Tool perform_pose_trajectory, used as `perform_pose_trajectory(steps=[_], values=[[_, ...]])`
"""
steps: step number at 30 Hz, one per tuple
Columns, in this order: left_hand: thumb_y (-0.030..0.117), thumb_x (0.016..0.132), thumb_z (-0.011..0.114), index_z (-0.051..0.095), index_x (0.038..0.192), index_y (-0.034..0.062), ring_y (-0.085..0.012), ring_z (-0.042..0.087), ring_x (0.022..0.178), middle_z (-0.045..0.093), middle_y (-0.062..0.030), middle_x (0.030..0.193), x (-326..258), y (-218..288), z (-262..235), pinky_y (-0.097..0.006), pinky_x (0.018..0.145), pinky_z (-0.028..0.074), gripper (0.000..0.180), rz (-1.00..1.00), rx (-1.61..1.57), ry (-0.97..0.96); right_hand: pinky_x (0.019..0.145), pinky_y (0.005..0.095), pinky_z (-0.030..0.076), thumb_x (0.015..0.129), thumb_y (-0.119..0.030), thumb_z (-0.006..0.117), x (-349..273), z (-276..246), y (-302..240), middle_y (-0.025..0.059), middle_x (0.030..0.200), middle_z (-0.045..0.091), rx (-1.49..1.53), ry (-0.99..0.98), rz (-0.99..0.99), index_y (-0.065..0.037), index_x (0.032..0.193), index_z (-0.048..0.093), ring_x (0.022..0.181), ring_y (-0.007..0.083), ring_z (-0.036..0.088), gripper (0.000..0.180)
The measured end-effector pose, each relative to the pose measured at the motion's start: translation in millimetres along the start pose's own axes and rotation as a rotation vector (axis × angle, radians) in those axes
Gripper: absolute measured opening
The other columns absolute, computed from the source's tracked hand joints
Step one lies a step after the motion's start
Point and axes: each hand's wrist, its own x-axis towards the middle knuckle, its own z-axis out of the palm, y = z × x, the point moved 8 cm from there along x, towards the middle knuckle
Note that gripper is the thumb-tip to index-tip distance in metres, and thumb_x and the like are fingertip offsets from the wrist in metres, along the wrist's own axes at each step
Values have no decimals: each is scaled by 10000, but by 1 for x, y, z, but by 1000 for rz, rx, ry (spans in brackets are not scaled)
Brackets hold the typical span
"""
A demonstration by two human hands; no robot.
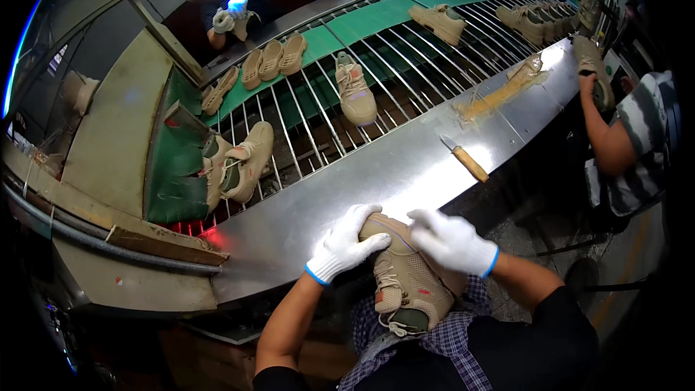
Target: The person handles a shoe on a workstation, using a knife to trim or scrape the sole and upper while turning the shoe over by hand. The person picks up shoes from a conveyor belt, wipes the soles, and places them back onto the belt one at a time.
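A beige lace-up sneaker [409,275] rests tilted against my lap, its toe pointing to the metal bench edge and its dark green lining toward me. My left hand [345,245], in a white knit glove with a blue cuff, is closed around the toe, thumb across the upper. In a matching glove, my right hand [455,242] is curled at the sole side near the toe, slightly blurred. Its fingers look pressed together; anything between them is hidden. A wooden-handled knife [467,161] lies on the metal ledge [333,206] beyond my right hand.
Metal rods and a green belt [373,22] carry loose soles [271,59] and sneakers [355,94]. Two sneakers [246,163] sit by a green-flapped machine opening [174,166] at left. Brown tape [503,94] marks the ledge. Co-workers sit across and at right, one holding a shoe [592,65].
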Motion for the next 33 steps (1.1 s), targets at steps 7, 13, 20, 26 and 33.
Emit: perform_pose_trajectory(steps=[7,13,20,26,33], values=[[218,1016,605,765,893,74,-374,695,843,744,-152,874,27,46,17,-462,787,553,248,195,256,45,1004,454,590,920,-330,785,-43,34,-14,329,1386,588,-92,302,-414,99,1518,431,1154,451,693,817],[218,1011,613,750,827,78,-374,684,768,720,-149,800,27,49,14,-464,728,547,268,232,256,132,671,466,622,857,-156,801,-1,34,23,175,943,727,-245,68,-746,-20,1475,544,757,376,732,682],[204,1003,619,751,827,72,-366,689,756,723,-145,798,26,47,11,-458,720,546,257,236,228,109,649,460,627,873,-164,809,16,40,27,180,948,732,-365,-217,-556,-11,1481,516,754,373,737,692],[202,1006,619,759,827,63,-360,684,728,713,-146,779,14,35,2,-470,705,541,266,234,135,225,721,426,618,963,-109,658,54,37,60,213,1004,741,-349,-193,-565,7,1549,450,810,359,740,633],[245,1020,626,734,761,54,-390,684,731,711,-178,764,22,35,8,-475,707,545,339,105,299,133,650,454,638,1019,-231,625,8,36,3,255,1040,744,-288,-119,-480,54,1558,411,790,389,761,646]])
